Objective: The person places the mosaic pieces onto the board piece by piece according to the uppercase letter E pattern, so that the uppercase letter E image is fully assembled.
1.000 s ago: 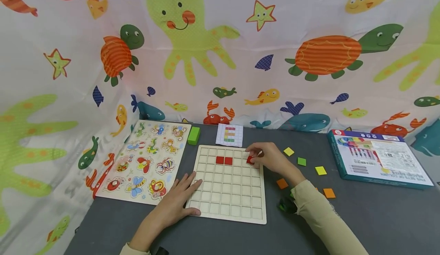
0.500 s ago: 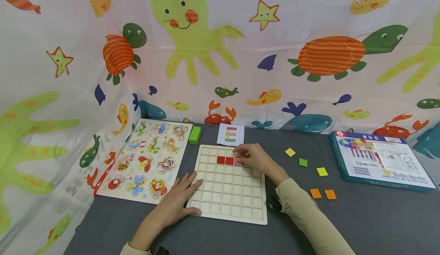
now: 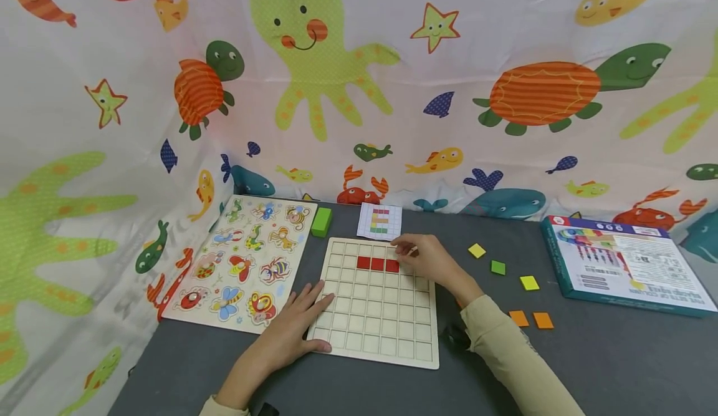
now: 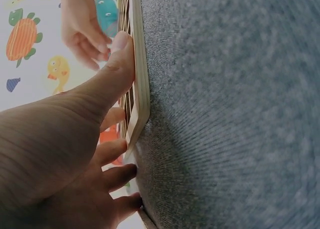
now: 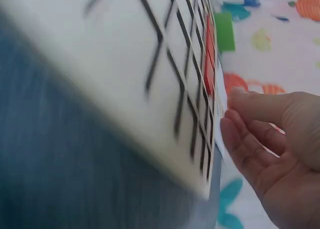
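A square wooden grid board (image 3: 370,325) lies on the dark table. Three red square tiles (image 3: 378,264) sit side by side in one of its upper rows. My left hand (image 3: 288,325) is spread at the board's left side, its thumb on the front edge in the left wrist view. Just right of the red row hovers my right hand (image 3: 432,261), over the board's upper right. Its thumb and fingers (image 5: 235,134) are loosely bent, with nothing visible between them in the right wrist view.
Behind the board lies a pattern card (image 3: 394,222). Left are an insect picture puzzle (image 3: 251,284) and a green block (image 3: 321,222). On the right lie loose yellow (image 3: 530,283), green (image 3: 497,267) and orange (image 3: 543,320) tiles, with a flat box (image 3: 628,272) beyond.
My right hand brought a red tile leftward from the board's right side to the red row, let go of it and drew back slightly right. My left hand stayed put.
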`<state>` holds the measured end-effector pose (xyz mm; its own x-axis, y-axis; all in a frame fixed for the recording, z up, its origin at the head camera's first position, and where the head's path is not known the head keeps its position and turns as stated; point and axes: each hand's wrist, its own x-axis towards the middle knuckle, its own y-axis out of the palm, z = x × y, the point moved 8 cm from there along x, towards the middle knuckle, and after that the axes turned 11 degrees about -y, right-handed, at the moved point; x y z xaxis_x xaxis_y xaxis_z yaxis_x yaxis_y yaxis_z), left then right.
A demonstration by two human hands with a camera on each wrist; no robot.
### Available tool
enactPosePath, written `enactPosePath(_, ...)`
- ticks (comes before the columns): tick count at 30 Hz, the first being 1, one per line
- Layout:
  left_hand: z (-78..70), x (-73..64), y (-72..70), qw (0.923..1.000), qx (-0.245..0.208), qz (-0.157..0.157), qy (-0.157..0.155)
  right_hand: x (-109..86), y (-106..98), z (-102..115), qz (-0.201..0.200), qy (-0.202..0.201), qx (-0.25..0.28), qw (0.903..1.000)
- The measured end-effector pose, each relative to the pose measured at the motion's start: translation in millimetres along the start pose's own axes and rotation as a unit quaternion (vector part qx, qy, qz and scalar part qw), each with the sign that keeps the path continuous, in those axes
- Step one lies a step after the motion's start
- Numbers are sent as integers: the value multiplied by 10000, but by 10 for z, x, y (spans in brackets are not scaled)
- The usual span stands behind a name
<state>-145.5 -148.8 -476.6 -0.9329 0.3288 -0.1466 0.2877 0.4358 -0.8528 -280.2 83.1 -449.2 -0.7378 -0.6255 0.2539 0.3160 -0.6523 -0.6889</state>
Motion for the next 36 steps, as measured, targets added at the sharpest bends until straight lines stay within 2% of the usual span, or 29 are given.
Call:
enactPosePath(7,-2,-8,-12,10000,0,6,-42,-385,-687,-443,-611,510,-775,9938)
enactPosePath(10,-1,-10,-13,10000,11,13,-45,-569,-937,-636,-638,864,-1033,9888)
enactPosePath(13,7,-8,-10,10000,38,1,-48,-698,-1083,-770,-531,1107,-1104,9863)
enactPosePath(16,19,-8,-6,10000,39,-17,-56,-751,-1114,-855,-329,1204,-1067,9864)
enactPosePath(21,23,-7,-4,10000,22,-52,-38,-737,-1043,-874,-64,1239,-992,9873)
enactPosePath(30,10,0,-5,10000,-11,-55,-78,-609,-946,-585,139,913,-1065,9900)
enactPosePath(36,13,14,12,9999,-12,-19,-110,-494,-808,-337,304,584,-943,9934)
